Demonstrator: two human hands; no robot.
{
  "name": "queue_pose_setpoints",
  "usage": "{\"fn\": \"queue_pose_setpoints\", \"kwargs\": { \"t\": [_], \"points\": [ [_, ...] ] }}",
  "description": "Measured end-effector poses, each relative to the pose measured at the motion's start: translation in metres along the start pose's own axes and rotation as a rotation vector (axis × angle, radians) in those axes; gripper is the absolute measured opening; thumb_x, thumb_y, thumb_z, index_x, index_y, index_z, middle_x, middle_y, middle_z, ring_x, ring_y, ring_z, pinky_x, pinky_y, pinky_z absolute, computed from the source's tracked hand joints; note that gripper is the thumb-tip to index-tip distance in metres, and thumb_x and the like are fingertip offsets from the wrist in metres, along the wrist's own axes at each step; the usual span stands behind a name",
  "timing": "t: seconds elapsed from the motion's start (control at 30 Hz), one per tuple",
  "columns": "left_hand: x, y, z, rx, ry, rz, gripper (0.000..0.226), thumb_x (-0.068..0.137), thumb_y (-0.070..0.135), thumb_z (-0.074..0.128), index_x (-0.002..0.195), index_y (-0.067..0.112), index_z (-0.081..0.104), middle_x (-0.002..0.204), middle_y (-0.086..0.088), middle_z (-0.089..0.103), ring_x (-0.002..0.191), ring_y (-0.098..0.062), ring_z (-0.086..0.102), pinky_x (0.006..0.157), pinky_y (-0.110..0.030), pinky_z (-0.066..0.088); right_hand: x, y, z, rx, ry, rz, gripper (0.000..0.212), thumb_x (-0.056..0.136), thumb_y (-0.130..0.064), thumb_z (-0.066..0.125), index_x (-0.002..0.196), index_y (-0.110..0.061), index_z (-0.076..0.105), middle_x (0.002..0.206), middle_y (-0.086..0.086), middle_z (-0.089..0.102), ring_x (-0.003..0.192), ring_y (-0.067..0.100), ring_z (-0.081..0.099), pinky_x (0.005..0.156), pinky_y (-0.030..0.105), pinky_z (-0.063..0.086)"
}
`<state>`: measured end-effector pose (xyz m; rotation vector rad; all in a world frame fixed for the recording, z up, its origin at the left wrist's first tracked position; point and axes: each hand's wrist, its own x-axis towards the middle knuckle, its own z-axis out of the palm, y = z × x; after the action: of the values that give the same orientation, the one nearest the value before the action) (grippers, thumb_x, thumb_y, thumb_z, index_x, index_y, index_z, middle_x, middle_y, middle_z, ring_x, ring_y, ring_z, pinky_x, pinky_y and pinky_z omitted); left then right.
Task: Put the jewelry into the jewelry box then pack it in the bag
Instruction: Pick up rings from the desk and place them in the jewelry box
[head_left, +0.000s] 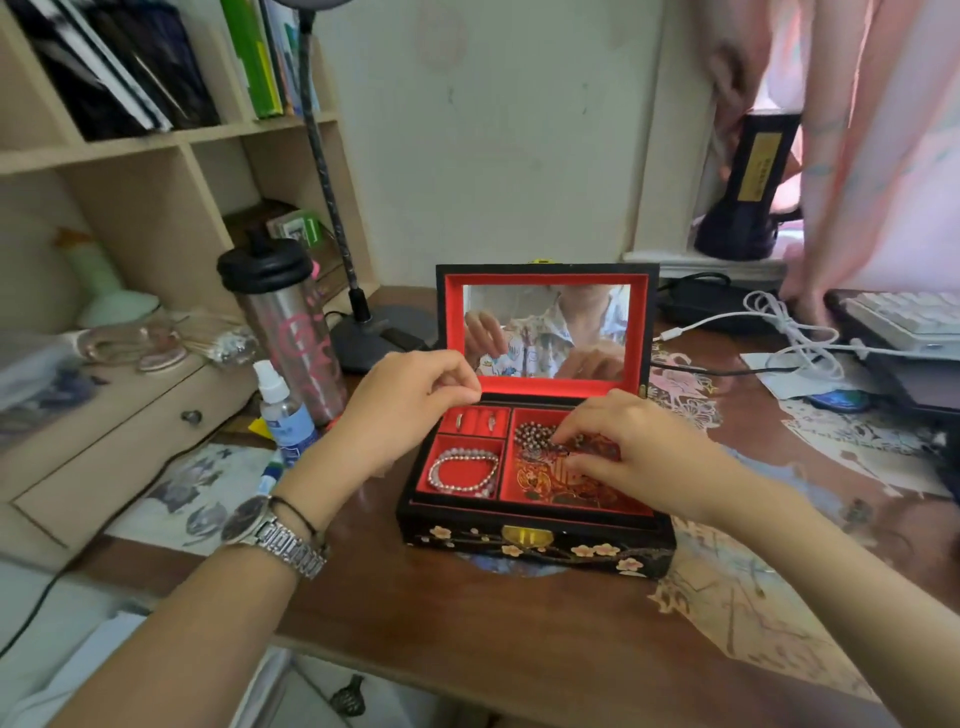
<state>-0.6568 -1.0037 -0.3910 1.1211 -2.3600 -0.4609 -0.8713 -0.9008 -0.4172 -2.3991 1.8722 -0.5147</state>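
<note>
An open black lacquered jewelry box (540, 543) with a red lining and a lid mirror stands on the desk in front of me. Two rings (475, 421) sit in its top left slot. A pale bead bracelet (462, 470) lies in the lower left compartment. A dark bead necklace (537, 434) lies in the large right compartment, and my right hand (623, 452) rests over it, fingertips pinching the beads. My left hand (410, 400) hovers at the box's left rim with fingers curled together; whether it holds anything I cannot tell. No bag is in view.
A steel tumbler (283, 332) and a small spray bottle (283, 410) stand left of the box. A lamp base (384, 332) sits behind them. White cables (789, 327), a keyboard (904, 317) and patterned papers (857, 441) lie to the right. Shelves rise at the left.
</note>
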Motion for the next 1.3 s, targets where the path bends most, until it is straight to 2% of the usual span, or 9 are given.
{"fn": "queue_pose_setpoints", "kwargs": {
  "t": [0.17, 0.4, 0.53, 0.7, 1.3],
  "points": [
    [0.005, -0.018, 0.009, 0.012, -0.018, -0.039, 0.005, 0.084, 0.028, 0.065, 0.084, 0.025, 0.070, 0.083, 0.013, 0.068, 0.083, -0.002, 0.061, 0.080, -0.031, 0.050, 0.010, -0.002, 0.006, 0.019, 0.003, -0.022, 0.029, 0.088, -0.034, 0.060, 0.116, -0.028, 0.063, 0.117, -0.012, 0.064, 0.109, 0.010, 0.053, 0.095, 0.036, 0.047],
    [0.009, -0.031, 0.015, 0.006, -0.052, -0.063, 0.007, 0.086, 0.023, 0.064, 0.091, 0.026, 0.067, 0.084, 0.016, 0.064, 0.082, 0.002, 0.060, 0.076, -0.023, 0.048, 0.026, -0.009, 0.015, 0.032, -0.001, -0.074, 0.033, 0.090, -0.028, 0.059, 0.123, -0.029, 0.059, 0.123, -0.013, 0.061, 0.113, 0.011, 0.052, 0.097, 0.033, 0.045],
    [0.011, -0.034, 0.017, -0.024, -0.052, -0.046, 0.009, 0.086, 0.024, 0.064, 0.094, 0.028, 0.066, 0.082, 0.017, 0.065, 0.083, 0.001, 0.062, 0.076, -0.025, 0.051, 0.031, -0.009, 0.020, 0.062, -0.004, -0.102, 0.032, 0.089, -0.022, 0.061, 0.120, -0.029, 0.061, 0.119, -0.011, 0.063, 0.110, 0.014, 0.053, 0.096, 0.036, 0.046],
    [0.014, -0.031, 0.020, -0.081, -0.042, -0.031, 0.013, 0.086, 0.025, 0.063, 0.099, 0.024, 0.066, 0.089, 0.011, 0.070, 0.085, -0.003, 0.065, 0.079, -0.029, 0.055, 0.032, -0.007, 0.021, 0.060, -0.002, -0.108, 0.031, 0.088, -0.020, 0.062, 0.117, -0.029, 0.064, 0.117, -0.010, 0.063, 0.106, 0.018, 0.055, 0.092, 0.040, 0.048],
    [0.011, -0.029, 0.020, -0.114, -0.070, -0.049, 0.016, 0.086, 0.023, 0.066, 0.101, 0.022, 0.066, 0.089, 0.007, 0.072, 0.084, -0.004, 0.066, 0.079, -0.031, 0.056, 0.031, -0.005, 0.023, 0.065, -0.003, -0.096, 0.031, 0.090, -0.020, 0.059, 0.119, -0.030, 0.062, 0.120, -0.012, 0.061, 0.110, 0.014, 0.052, 0.095, 0.038, 0.047]
  ]
}}
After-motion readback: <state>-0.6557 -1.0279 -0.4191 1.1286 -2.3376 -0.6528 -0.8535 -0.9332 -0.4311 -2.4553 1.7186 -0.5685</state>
